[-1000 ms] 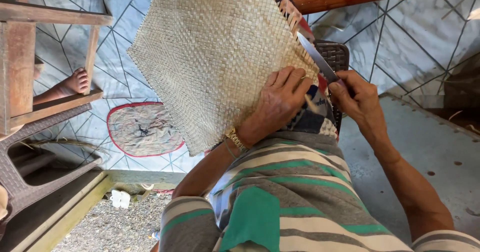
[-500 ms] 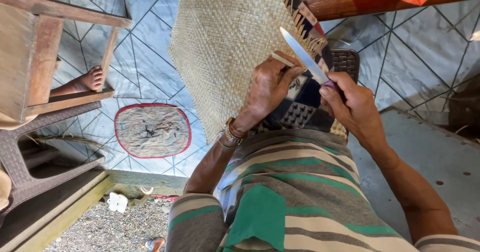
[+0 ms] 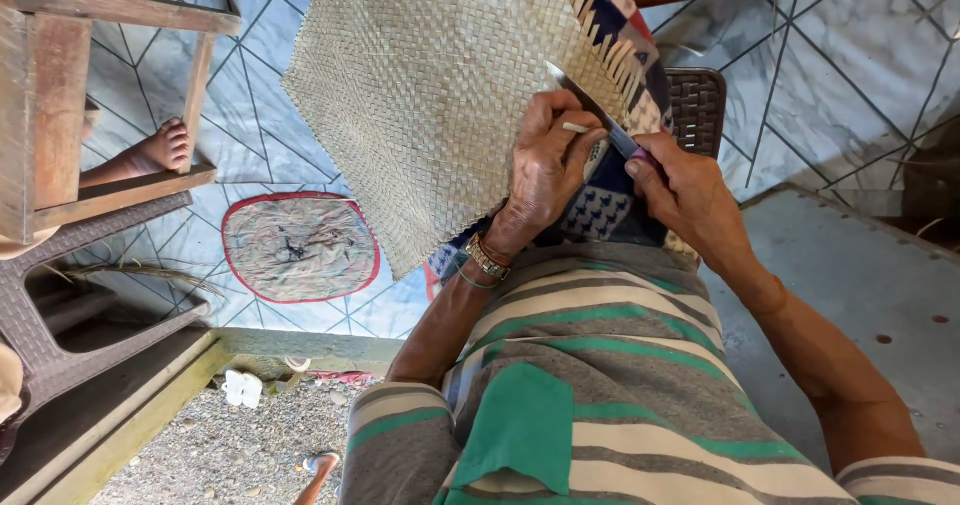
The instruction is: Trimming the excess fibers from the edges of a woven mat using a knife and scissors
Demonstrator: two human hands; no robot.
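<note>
Straw-coloured woven square mat is pinched at its frayed right edge by the left hand; just right of it, the right hand is clenched around a slim steel-bladed knife, blade slanting up-left along that fringe.

woven mat of dry, matt straw strips; knife blade of shiny metal; floor of glossy marble-look tile; stool of rough wood.
</note>
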